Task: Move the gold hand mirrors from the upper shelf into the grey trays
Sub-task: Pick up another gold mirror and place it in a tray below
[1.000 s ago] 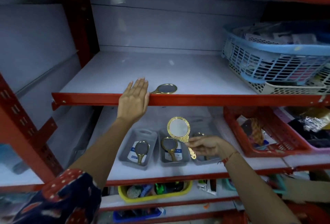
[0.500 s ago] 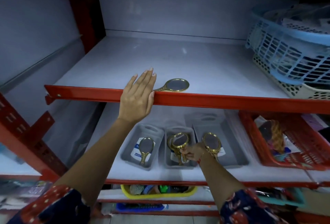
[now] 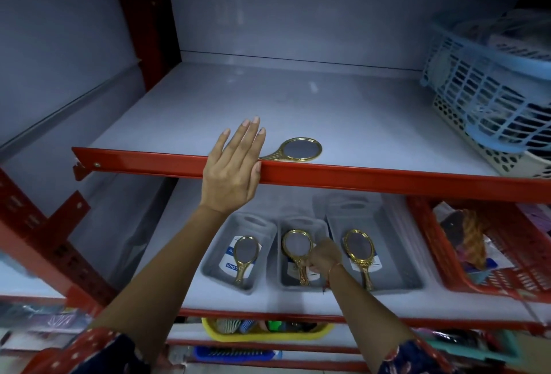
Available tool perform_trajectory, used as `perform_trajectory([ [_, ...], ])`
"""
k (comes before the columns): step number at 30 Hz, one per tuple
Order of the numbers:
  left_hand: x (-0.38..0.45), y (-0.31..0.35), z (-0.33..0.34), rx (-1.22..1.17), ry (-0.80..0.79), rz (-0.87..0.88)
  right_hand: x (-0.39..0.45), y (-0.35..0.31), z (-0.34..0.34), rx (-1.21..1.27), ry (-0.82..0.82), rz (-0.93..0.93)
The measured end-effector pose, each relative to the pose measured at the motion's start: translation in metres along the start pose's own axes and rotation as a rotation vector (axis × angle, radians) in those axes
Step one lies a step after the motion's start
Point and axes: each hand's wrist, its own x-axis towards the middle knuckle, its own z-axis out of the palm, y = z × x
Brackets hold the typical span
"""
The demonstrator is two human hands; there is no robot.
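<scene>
Red shelving: left hand [image 3: 231,171] lies flat and open on the upper shelf [image 3: 357,135] edge; at its three o'clock, one gold mirror [image 3: 299,149]. Right hand [image 3: 323,257] pinches a mirror handle [image 3: 301,267] in the middle grey tray [image 3: 284,279].

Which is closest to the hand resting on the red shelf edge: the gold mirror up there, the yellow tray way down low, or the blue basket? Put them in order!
From the left hand:
1. Gold mirror on the upper shelf, just right of the fingers.
2. Yellow tray, on a low shelf below.
3. Blue basket, far right on the upper shelf.
</scene>
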Motion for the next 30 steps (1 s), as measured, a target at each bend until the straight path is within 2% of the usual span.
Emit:
perform_trajectory([
  [3,0.000,0.004,-0.004,-0.038,-0.066,-0.012,0.000,-0.006,-0.009,-0.003,-0.021,-0.093],
  [10,0.006,0.000,-0.023,-0.029,-0.297,-0.044,-0.089,-0.060,-0.062,0.042,-0.081,-0.249],
  [14,0.004,-0.015,-0.035,-0.016,-0.328,-0.163,-0.142,-0.096,-0.094,0.177,-0.177,-0.362],
  [17,0.004,-0.031,-0.042,0.014,-0.398,-0.224,-0.172,-0.126,-0.115,0.233,-0.111,-0.483],
  [20,0.005,-0.038,-0.048,0.005,-0.477,-0.240,-0.176,-0.155,-0.132,0.263,0.102,-0.581],
  [22,0.004,-0.038,-0.051,-0.001,-0.497,-0.231,-0.162,-0.172,-0.138,0.092,0.306,-0.624],
  [24,0.003,-0.037,-0.052,-0.005,-0.499,-0.231,-0.146,-0.185,-0.138,-0.130,0.409,-0.608],
  [27,0.003,-0.035,-0.053,-0.008,-0.504,-0.248,-0.134,-0.196,-0.132,-0.328,0.356,-0.513],
  [30,0.003,-0.034,-0.051,-0.008,-0.506,-0.272,-0.129,-0.202,-0.126,-0.363,0.317,-0.498],
])
